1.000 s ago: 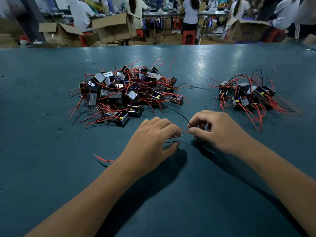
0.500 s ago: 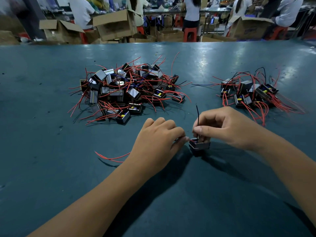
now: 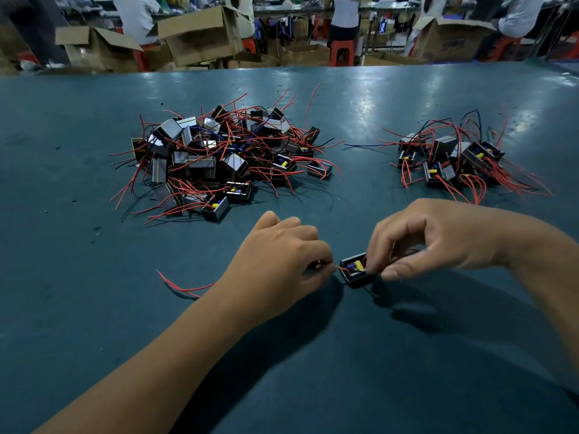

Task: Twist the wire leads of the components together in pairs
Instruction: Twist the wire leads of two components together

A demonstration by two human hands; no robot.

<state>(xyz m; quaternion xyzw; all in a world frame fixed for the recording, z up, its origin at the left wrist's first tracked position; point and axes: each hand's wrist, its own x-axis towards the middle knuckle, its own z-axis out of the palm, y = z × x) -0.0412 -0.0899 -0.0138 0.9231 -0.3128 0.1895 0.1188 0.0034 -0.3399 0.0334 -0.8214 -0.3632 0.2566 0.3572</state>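
A small black box component [image 3: 355, 270] with yellow and purple parts inside lies on the green table between my hands. My right hand [image 3: 438, 239] grips it from the right with fingertips and thumb. My left hand [image 3: 279, 261] pinches its red wire leads just left of the box, and a loose red wire end [image 3: 185, 286] trails out behind my left wrist. A large pile of the same components [image 3: 219, 158] with red leads lies at the centre left. A smaller pile [image 3: 454, 155] lies at the right.
The green table [image 3: 313, 371] stretches to a far edge. Beyond it stand open cardboard boxes [image 3: 200, 36], red stools and several seated people. A single dark wire [image 3: 360, 146] lies between the two piles.
The black wire that stood up from my right hand is no longer visible. The component now lies tilted with its open side showing, and my left hand pinches red leads at its edge.
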